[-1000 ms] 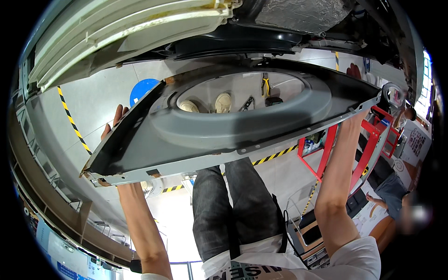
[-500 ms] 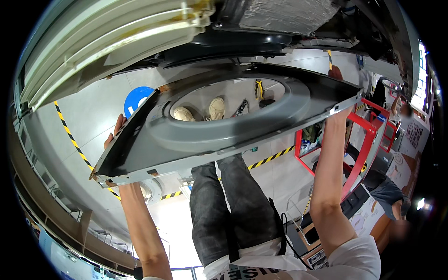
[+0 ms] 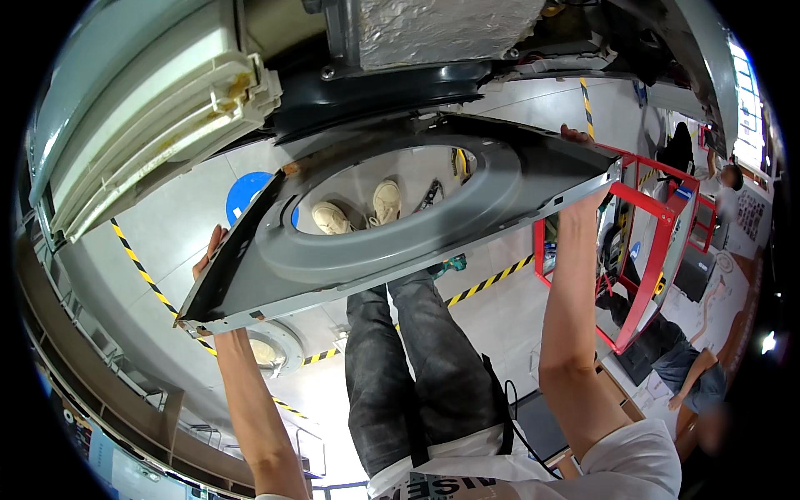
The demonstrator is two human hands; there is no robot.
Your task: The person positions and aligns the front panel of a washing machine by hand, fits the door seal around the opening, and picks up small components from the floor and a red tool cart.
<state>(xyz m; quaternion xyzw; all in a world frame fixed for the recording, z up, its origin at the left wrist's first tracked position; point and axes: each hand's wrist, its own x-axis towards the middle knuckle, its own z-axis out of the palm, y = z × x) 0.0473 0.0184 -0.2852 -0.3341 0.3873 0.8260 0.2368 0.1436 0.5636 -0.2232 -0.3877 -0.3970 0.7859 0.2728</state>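
A grey metal washing machine front panel (image 3: 392,260) with a large round opening hangs between my hands at a slant, above my shoes. My left hand (image 3: 212,248) grips its left side edge, with fingertips showing beyond the rim and the rest hidden. My right hand (image 3: 575,135) holds the right end from below, and its fingers curl up past the far corner. Beyond the panel stands the opened machine, with a white plastic drawer housing (image 3: 167,154) at upper left and a black rounded part (image 3: 375,102) under a silvery block (image 3: 442,33).
A red metal frame cart (image 3: 662,250) stands at right, with people behind it. On the floor lie a green power tool (image 3: 450,265), a black tool (image 3: 432,193) and a round ring-shaped part (image 3: 287,346). Yellow-black tape (image 3: 142,265) and a blue round marking (image 3: 246,196) are on the floor.
The panel has shifted slightly left in view, still held by both hands. The machine's drawer housing and silvery block appear further left, and more of the red cart shows.
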